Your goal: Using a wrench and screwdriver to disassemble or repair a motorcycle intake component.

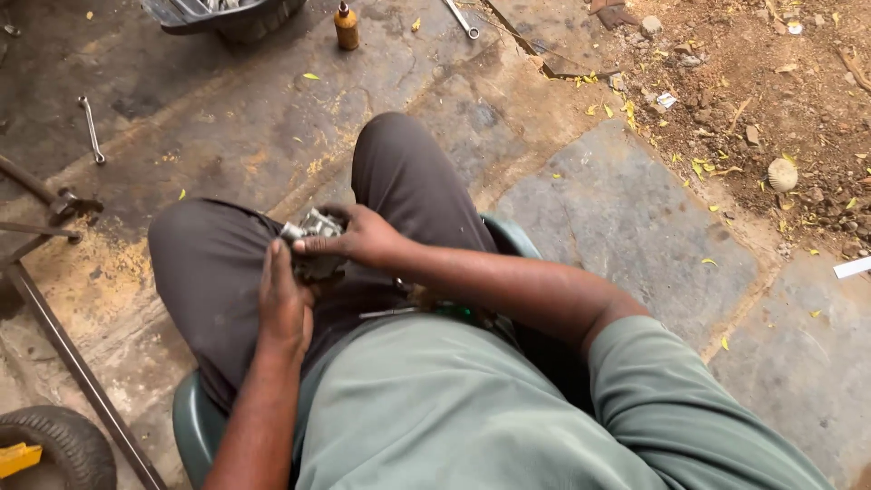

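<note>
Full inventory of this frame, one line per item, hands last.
metal part: 1, grey, on lap, between both hands
bottle: 1, amber, top centre on stone floor
spanner: 1, silver, left floor
second spanner: 1, silver, top edge
tray: 1, dark, top edge
tyre: 1, black, bottom left
metal frame: 1, rusty, left
stool: 1, green, under the person
stone: 1, pale, right on the dirt
left hand: gripping part from below
right hand: gripping part from the right
</note>
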